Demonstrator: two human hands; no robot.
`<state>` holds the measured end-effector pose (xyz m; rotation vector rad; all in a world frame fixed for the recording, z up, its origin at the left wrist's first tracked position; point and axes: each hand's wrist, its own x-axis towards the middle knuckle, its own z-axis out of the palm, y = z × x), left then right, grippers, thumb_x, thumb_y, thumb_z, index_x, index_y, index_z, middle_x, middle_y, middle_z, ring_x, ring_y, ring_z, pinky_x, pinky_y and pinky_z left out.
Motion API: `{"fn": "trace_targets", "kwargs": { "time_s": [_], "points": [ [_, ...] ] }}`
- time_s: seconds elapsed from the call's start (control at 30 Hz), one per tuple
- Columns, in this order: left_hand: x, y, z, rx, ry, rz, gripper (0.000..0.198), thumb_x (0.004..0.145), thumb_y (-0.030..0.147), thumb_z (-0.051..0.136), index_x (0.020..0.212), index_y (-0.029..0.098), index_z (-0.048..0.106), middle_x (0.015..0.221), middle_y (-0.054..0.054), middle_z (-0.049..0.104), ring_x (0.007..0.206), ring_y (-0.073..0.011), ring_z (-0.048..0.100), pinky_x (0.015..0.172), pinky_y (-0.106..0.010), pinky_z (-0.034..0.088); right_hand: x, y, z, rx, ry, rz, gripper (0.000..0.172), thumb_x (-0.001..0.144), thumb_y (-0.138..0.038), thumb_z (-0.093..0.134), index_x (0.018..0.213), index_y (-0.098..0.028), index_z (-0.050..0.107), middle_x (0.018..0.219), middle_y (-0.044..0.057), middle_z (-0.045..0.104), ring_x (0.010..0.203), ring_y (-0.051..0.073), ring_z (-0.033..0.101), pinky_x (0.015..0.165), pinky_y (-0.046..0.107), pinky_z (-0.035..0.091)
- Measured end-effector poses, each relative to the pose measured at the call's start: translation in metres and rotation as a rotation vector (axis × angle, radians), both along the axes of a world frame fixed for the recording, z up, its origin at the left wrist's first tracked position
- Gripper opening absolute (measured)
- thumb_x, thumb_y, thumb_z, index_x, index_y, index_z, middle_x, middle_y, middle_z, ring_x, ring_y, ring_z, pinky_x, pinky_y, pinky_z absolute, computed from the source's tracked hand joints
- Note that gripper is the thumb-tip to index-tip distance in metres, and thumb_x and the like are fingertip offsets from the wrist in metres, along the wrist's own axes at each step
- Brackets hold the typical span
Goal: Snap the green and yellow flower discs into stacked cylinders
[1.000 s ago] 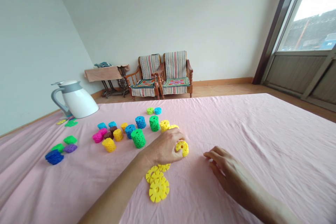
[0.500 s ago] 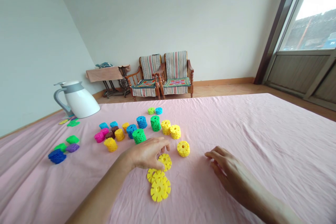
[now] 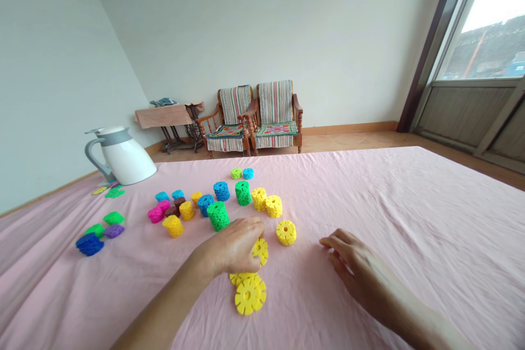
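My left hand [image 3: 237, 245] is closed at a yellow notched plastic disc [image 3: 261, 251], its curled fingers and thumb at the disc's left side and covering part of it. Just below, several more yellow discs [image 3: 248, 296] overlap on the cloth, partly hidden by the hand. A short yellow disc stack [image 3: 286, 233] stands to the right of the fingers. On the cloth at the right rests my right hand [image 3: 355, 262], holding nothing, with its fingers loosely bent and the thumb apart. A tall green stack [image 3: 217, 215] stands just behind my left hand.
Stacks of discs in blue [image 3: 221, 191], pink [image 3: 155, 214] and dark blue [image 3: 89, 244] spread over the left half of the pink tablecloth [image 3: 389, 197]. A white jug [image 3: 129, 158] with a grey handle stands at the far left. Two wooden chairs [image 3: 275, 101] are beyond the table.
My left hand has moved slightly down and right, and its fingers have closed at the single yellow disc. My right hand stays where it was.
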<state>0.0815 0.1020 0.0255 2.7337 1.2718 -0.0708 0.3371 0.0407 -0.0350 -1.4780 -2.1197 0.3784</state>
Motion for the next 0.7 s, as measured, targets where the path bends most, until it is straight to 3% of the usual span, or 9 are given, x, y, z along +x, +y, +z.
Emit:
{"fn": "trace_targets", "kwargs": {
  "time_s": [0.17,0.3,0.47,0.6,0.7],
  "points": [
    [0.002,0.005,0.008,0.049,-0.111,0.017,0.022,0.059,0.018,0.055,0.081,0.02,0.052,0.082,-0.001,0.054,0.076,-0.0182,0.052,0.062,-0.027,0.038,-0.001,-0.001,0.001,-0.002,-0.001,-0.002,0.033,0.082,-0.007,0.035,0.1,-0.017,0.06,0.09,0.007,0.057,0.082,0.017,0.054,0.071,0.032,0.044],
    [0.018,0.008,0.019,0.089,-0.245,-0.028,0.014,0.064,0.011,0.049,0.075,0.019,0.051,0.078,-0.001,0.055,0.071,-0.0146,0.051,0.061,-0.025,0.037,0.0,-0.001,-0.001,0.002,0.011,-0.002,0.033,0.082,-0.007,0.035,0.101,-0.017,0.06,0.09,0.007,0.057,0.082,0.017,0.054,0.071,0.032,0.044],
    [0.032,0.008,0.027,0.133,-0.307,-0.049,0.018,0.067,0.005,0.042,0.075,0.018,0.051,0.077,0.0,0.056,0.071,-0.0136,0.051,0.061,-0.024,0.036,0.001,-0.001,-0.001,0.011,0.003,-0.002,0.033,0.082,-0.008,0.035,0.101,-0.018,0.061,0.09,0.008,0.057,0.082,0.017,0.054,0.071,0.031,0.045],
    [0.025,-0.002,0.03,0.012,-0.196,-0.044,0.008,0.066,0.01,0.049,0.067,0.018,0.051,0.072,0.001,0.056,0.068,-0.0139,0.052,0.057,-0.024,0.034,0.001,-0.001,-0.001,0.013,-0.005,0.0,0.032,0.082,-0.008,0.035,0.098,-0.018,0.062,0.088,0.007,0.057,0.08,0.017,0.055,0.071,0.031,0.045],
    [0.021,-0.015,0.022,-0.115,-0.096,-0.06,0.009,0.064,0.016,0.057,0.072,0.019,0.054,0.075,0.001,0.059,0.071,-0.0157,0.054,0.06,-0.025,0.036,0.001,0.0,0.0,0.016,0.001,-0.005,0.032,0.083,-0.008,0.035,0.098,-0.018,0.062,0.088,0.007,0.057,0.08,0.017,0.055,0.071,0.031,0.045]
  ]
}}
